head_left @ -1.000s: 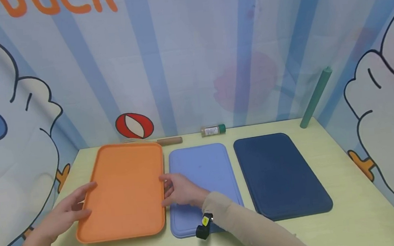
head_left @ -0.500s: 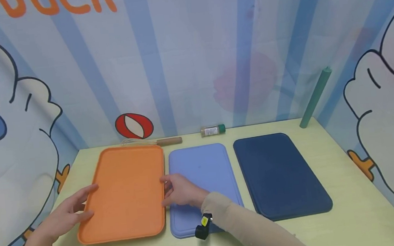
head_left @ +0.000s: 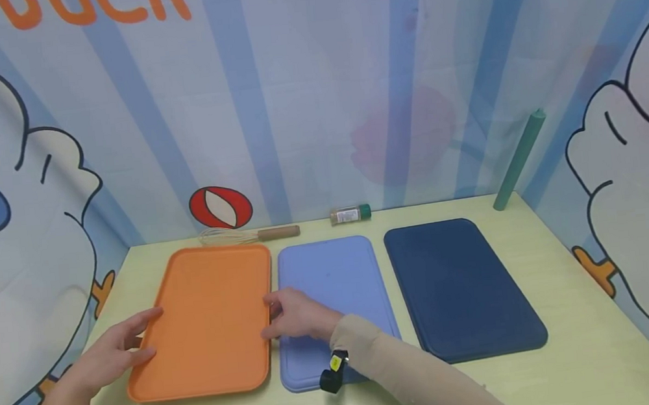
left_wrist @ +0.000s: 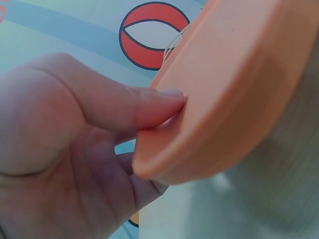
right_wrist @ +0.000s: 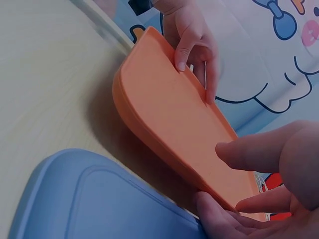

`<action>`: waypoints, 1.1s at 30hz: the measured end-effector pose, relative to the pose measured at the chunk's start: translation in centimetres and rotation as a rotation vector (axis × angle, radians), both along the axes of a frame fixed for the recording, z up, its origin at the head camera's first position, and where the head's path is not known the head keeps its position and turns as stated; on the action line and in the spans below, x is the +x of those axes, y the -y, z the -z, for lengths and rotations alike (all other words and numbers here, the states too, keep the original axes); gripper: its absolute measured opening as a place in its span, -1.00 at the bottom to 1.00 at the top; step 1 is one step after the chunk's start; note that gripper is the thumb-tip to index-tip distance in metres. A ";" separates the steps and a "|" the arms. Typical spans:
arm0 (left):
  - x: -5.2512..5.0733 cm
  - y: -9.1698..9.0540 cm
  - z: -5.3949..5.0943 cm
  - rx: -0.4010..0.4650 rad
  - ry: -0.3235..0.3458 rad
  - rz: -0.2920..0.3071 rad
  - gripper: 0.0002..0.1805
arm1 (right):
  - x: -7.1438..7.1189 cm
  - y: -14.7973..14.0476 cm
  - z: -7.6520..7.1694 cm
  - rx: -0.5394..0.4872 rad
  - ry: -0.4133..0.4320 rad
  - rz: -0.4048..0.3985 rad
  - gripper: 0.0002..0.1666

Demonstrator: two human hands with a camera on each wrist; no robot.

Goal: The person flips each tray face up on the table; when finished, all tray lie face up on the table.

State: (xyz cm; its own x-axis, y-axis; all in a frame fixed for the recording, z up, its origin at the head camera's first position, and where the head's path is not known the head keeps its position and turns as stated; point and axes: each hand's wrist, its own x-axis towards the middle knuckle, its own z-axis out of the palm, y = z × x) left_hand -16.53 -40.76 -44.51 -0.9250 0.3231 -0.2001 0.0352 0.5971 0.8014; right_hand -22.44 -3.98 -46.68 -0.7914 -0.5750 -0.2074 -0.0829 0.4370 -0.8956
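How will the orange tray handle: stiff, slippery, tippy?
Likely stiff: the orange tray shows no visible sag between left grip and right grip. Its smooth-looking surface could be slippery. Wide and shallow, it probably resists tipping, though a one-sided lift might tilt it.

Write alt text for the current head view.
A person's left hand and right hand hold an orange tray by opposite sides. To its right, a light blue tray and a navy tray lie on a pale yellow table; along the back are a whisk, a green-capped jar and a green stick.
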 end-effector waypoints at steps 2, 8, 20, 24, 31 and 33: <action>-0.1 0.0 0.0 -0.007 0.008 0.002 -0.15 | 0.0 0.1 0.0 0.015 -0.003 -0.001 -0.11; -0.3 0.0 0.1 -0.053 0.046 -0.029 -0.15 | 0.1 0.2 -0.3 0.024 -0.015 -0.003 -0.16; -0.6 0.0 0.9 -0.083 0.040 -0.051 -0.16 | 0.4 0.3 -0.6 0.075 -0.012 -0.007 -0.16; -0.6 0.0 1.2 -0.102 0.015 -0.028 -0.16 | 0.5 0.4 -0.7 0.098 -0.009 -0.014 -0.16; -0.7 -0.2 1.3 -0.122 0.022 -0.041 -0.16 | 0.6 0.3 -1.1 0.102 -0.014 -0.040 -0.15; -0.8 -0.2 1.3 -0.143 0.020 -0.046 -0.17 | 0.7 0.4 -1.2 0.092 -0.015 -0.054 -0.15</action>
